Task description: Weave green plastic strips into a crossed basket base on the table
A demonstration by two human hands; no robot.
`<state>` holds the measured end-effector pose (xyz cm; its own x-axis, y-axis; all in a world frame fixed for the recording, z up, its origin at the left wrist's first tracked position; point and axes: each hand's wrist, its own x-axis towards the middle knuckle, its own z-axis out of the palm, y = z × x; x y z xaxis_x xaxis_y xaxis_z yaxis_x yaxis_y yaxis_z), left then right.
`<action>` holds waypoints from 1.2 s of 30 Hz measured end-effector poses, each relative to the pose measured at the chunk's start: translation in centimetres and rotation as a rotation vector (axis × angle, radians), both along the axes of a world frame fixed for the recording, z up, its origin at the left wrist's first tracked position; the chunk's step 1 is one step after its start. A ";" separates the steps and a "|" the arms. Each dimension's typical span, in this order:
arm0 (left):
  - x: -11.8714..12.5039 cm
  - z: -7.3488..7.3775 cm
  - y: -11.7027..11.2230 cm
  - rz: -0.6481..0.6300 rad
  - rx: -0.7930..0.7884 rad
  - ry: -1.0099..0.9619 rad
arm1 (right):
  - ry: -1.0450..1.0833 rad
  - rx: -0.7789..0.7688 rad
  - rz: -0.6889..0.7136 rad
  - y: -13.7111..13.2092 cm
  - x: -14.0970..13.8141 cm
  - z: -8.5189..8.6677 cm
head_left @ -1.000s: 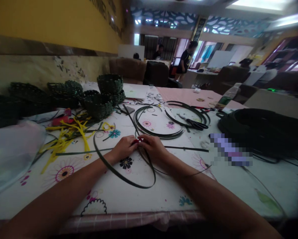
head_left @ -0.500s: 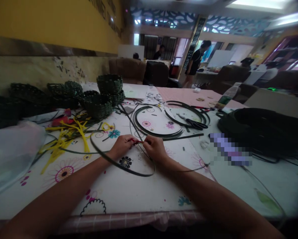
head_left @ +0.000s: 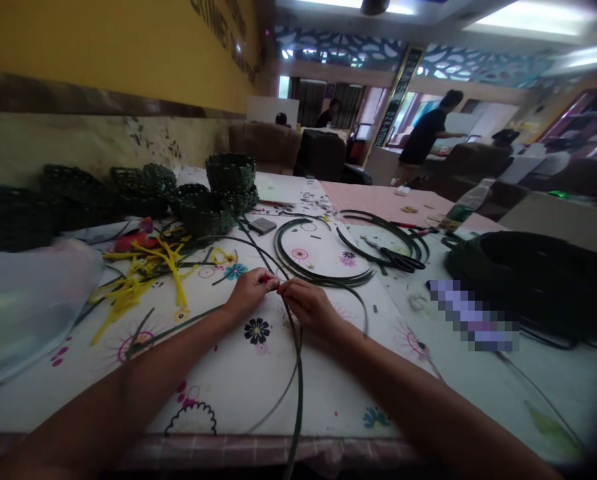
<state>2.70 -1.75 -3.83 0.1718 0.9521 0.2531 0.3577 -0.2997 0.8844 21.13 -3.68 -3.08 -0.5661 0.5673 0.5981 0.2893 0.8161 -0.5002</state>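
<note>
My left hand (head_left: 251, 291) pinches a small red piece (head_left: 270, 280) in its fingertips, and my right hand (head_left: 308, 308) closes narrow on a dark green strip (head_left: 296, 380) just beside it. The strip runs down across the flowered desk (head_left: 218, 407) and past its front edge. Coiled strips (head_left: 328, 280) lie just ahead, with woven baskets (head_left: 231, 173) beyond.
</note>
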 end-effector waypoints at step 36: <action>-0.9 2.4 0.0 -0.109 -0.216 -0.293 | -0.307 0.363 -0.483 -0.3 -0.2 -1.1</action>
<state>1.76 -1.79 -1.41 0.2254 0.9689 0.1020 0.0569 -0.1176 0.9914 20.90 -4.03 -4.21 -0.4746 0.5924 0.6510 0.7488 0.6605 -0.0551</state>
